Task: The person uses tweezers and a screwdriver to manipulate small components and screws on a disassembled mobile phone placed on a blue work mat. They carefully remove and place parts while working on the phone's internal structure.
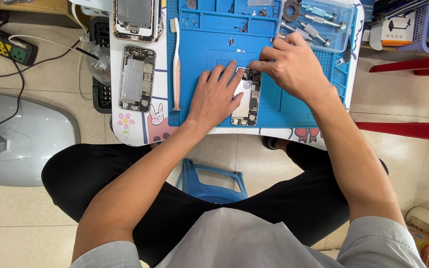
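Mid-disassembly, by the look of it: opened phone chassis [247, 101] lying flat near the middle of the blue repair mat [209, 44], internals facing up. Left hand [217, 97] spread flat, palm down, fingers extended over the chassis's left edge, pinning it to the mat; nothing gripped. Right hand [294, 64] curled above the chassis's top end, fingertips pinched together at the upper corner; whether a screw or small tool sits in the pinch, impossible to tell.

Probably working on a small part at the top end. Calls for a steady hold from the left and a fine, light touch from the right, with loose parts kept from rolling off the mat.

Left of the chassis, along the mat's edge: a white toothbrush [177, 64]. Further left, off the mat: a second stripped phone chassis [137, 78], and above it a third phone body [136, 19]. Up and right of the chassis: a clear tray of screwdrivers [314, 22].

All on a small white table with cartoon prints [140, 129]. Beige tiled floor beneath; blue plastic stool [213, 181] below the chassis, red stool [423, 94] to its right, power strip [6, 47] far left.
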